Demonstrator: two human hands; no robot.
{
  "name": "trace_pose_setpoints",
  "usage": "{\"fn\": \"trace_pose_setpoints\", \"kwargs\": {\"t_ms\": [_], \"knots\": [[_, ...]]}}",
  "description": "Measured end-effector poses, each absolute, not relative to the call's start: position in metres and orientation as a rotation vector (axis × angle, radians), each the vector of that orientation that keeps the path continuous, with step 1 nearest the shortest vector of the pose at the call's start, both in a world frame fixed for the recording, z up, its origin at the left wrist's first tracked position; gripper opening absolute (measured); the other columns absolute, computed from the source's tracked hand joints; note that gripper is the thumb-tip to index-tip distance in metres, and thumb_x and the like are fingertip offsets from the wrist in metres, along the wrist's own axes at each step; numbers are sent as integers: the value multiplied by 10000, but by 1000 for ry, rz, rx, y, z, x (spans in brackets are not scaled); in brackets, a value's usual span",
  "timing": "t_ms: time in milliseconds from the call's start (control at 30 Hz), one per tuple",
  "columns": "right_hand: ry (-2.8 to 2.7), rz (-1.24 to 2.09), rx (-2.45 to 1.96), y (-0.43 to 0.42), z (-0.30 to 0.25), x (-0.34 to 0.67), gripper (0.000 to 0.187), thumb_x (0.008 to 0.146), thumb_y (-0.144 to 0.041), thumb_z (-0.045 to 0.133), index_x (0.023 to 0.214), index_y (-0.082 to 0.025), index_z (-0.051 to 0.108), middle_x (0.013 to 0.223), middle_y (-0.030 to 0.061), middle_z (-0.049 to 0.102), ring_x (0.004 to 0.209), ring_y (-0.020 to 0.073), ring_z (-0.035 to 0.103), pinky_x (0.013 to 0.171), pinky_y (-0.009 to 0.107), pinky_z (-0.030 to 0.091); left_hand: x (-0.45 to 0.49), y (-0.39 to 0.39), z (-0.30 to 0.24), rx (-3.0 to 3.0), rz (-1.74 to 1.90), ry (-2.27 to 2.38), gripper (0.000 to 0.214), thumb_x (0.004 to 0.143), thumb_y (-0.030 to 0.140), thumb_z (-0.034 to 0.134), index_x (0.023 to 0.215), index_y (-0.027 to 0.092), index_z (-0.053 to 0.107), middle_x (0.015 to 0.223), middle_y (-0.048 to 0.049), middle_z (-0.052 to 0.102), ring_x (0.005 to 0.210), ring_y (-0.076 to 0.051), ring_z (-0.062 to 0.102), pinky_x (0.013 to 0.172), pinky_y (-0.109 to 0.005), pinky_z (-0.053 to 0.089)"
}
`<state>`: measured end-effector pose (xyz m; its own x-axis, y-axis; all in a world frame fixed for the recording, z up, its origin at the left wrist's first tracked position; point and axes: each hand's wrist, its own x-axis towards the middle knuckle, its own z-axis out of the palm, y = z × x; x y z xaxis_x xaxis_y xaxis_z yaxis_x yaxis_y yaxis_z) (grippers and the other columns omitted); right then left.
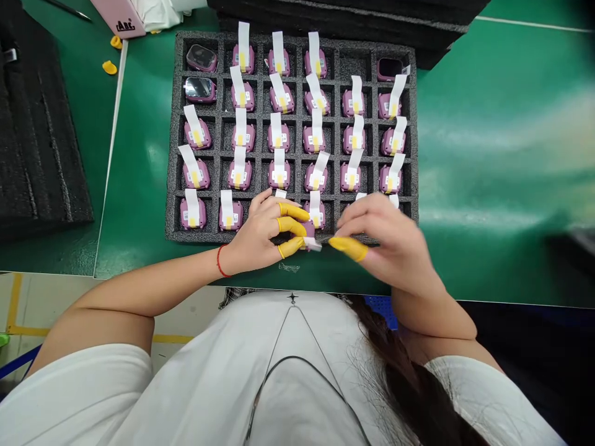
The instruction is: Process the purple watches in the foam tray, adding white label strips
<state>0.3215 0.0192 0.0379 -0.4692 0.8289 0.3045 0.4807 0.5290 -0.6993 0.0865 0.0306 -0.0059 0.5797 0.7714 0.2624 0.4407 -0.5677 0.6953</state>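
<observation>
Left hand (260, 235), fingers in yellow cots curled close together, pinches a pink watch body (308, 230) at the near edge of the foam tray (173, 155), mid-row. Its white strip (312, 245) lies left-right with the free end pointing right; the body's own axis is mostly hidden. Right hand (390, 241) is curled and blurred, its cotted fingertip at the strip's end; can't tell if it grips.

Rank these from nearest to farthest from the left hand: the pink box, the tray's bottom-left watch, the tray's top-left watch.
1. Bottom-left watch, just left of the left hand.
2. Top-left watch, screen up, far corner of the tray.
3. Pink box, beyond the tray, far left.
</observation>
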Motion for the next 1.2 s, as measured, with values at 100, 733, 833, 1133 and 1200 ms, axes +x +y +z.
{"fn": "trace_pose_setpoints", "kwargs": {"t_ms": [100, 733, 833, 1133, 1200], "knots": [[-1764, 1026, -1263, 24, 33, 327, 180, 830, -358, 713, 729, -226, 645, 913, 45, 624, 874, 184, 594, 788, 370, 483, 83, 31, -5, 2270, 781, 841, 134, 890, 271, 575, 815, 265, 686, 1132, -7, 702, 1214, -211, 567, 1203, -554, 185], [-1867, 1158, -1419, 17, 3, 300, 123, 828, -214, 663, 706, -213, 657, 941, 38, 637, 977, 219, 514, 923, 432, 421, 87, 28, -24, 2392, 613, 1027, 602, 841, 519, 661, 1310, 228, 422, 1149, -51, 632, 1137, -237, 584, 1221, -586, 145], [-1892, 1148, -1423, 18, 3, 299, 120, 826, -203, 660, 706, -214, 658, 947, 38, 636, 982, 221, 513, 928, 437, 420, 87, 28, -24, 2385, 616, 1023, 568, 862, 521, 632, 1305, 226, 433, 1137, -45, 634, 1136, -234, 586, 1222, -587, 133], [-1912, 1138, -1436, 18, 4, 299, 134, 832, -200, 655, 699, -216, 651, 932, 40, 632, 969, 225, 506, 916, 445, 423, 88, 28, -22, 2350, 595, 1039, 553, 866, 540, 622, 1301, 242, 452, 1128, -42, 634, 1121, -239, 581, 1218, -601, 107], [-1914, 1137, -1434, 18, 4, 299, 128, 831, -200, 656, 704, -217, 652, 930, 39, 630, 969, 225, 506, 916, 445, 426, 88, 28, -22, 2357, 585, 1044, 553, 863, 539, 627, 1299, 242, 459, 1119, -41, 636, 1111, -240, 583, 1214, -609, 109]]}}
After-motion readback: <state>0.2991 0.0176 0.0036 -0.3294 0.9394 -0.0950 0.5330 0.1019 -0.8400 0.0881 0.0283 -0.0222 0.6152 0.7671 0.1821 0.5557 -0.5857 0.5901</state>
